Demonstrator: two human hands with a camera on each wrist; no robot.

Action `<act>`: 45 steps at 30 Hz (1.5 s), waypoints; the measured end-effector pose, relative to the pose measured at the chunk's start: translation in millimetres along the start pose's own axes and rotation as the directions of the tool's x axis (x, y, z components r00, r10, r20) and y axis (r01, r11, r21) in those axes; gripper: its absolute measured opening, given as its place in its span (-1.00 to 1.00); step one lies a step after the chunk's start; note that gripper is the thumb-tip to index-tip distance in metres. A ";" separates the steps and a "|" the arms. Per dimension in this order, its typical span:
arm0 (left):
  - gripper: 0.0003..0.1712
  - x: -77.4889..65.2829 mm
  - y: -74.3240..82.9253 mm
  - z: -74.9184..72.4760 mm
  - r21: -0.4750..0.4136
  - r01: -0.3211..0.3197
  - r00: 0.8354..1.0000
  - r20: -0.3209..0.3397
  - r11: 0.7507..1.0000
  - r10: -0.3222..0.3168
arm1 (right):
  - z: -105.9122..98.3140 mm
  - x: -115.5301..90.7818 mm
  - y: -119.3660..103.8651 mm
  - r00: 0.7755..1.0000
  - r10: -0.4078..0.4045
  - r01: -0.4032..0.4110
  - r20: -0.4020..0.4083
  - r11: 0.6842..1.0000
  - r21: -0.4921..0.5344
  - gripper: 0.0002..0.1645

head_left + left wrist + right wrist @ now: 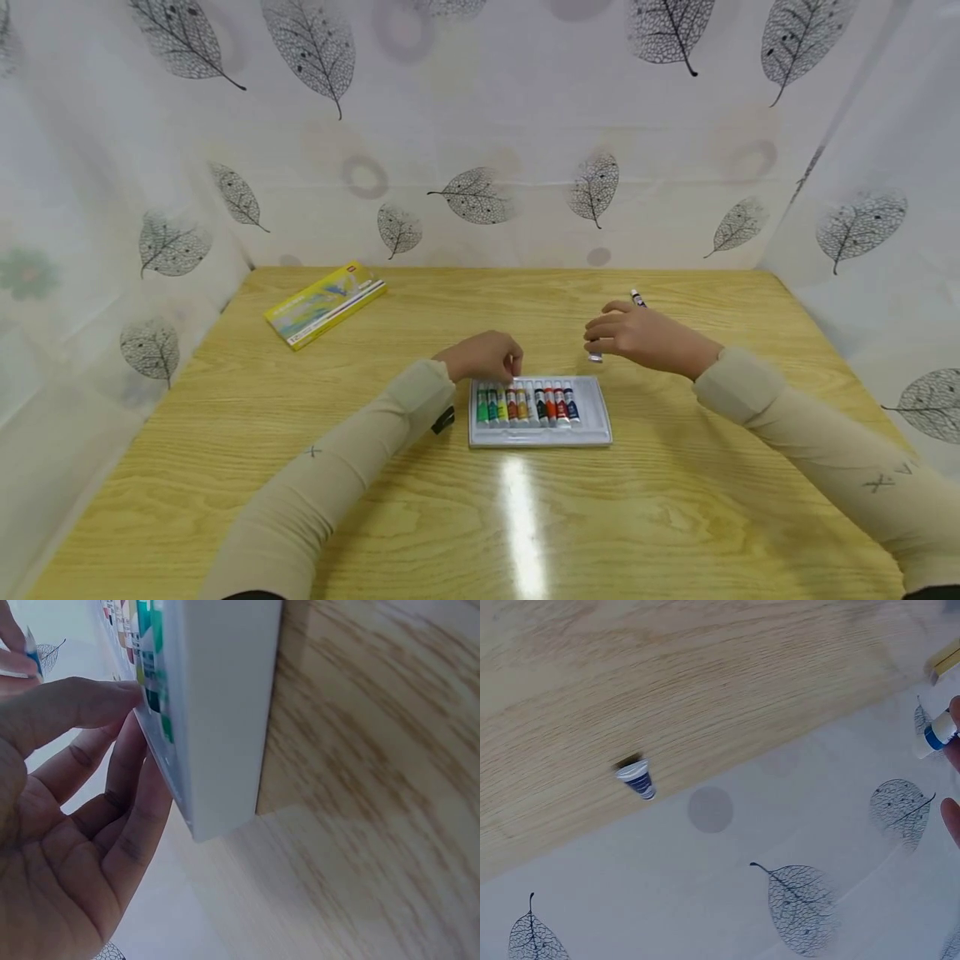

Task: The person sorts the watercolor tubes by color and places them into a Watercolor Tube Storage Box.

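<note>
A white tray (pixel 593 408) of several paint tubes (pixel 528 404) in different colours lies on the table. At its far left edge my left hand (pixel 483 357) pinches the rim, thumb on the tube side and fingers behind, as the left wrist view shows. My right hand (pixel 648 337), above the table beyond the tray's right corner, holds a single paint tube (pixel 595 357). That tube has a white end with a blue band in the right wrist view, where only fingertips (pixel 954 742) show. Another paint tube (pixel 638 298), dark blue and white, lies behind the right hand.
A yellow box (pixel 326 304) lies at the back left of the wooden table (pixel 420 517). Leaf-patterned cloth (pixel 480 133) hangs behind the table and along both sides. A small black object (pixel 443 420) shows under the left wrist.
</note>
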State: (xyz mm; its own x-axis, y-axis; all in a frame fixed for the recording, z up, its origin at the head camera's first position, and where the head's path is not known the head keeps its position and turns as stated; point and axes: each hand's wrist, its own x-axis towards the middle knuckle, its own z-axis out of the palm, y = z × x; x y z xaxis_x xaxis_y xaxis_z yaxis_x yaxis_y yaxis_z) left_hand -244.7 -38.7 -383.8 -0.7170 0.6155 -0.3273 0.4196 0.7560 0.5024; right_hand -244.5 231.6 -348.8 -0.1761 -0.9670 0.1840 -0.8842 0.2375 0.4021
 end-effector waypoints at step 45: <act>-0.86 -1.3 -1.8 -0.5 -0.032 -0.015 1.000 0.004 0.999 0.015 | 11.9 2.5 -54.0 0.987 -0.148 0.144 0.057 0.987 0.065 -0.67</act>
State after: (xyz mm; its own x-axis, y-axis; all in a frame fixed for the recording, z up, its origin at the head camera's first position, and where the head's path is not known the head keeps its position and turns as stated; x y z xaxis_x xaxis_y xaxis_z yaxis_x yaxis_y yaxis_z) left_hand -244.8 -41.0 -383.8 -0.7080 0.6281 -0.3230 0.4124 0.7389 0.5329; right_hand -202.3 215.2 -380.8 -0.0675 -0.9952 0.0713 -0.9265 0.0890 0.3657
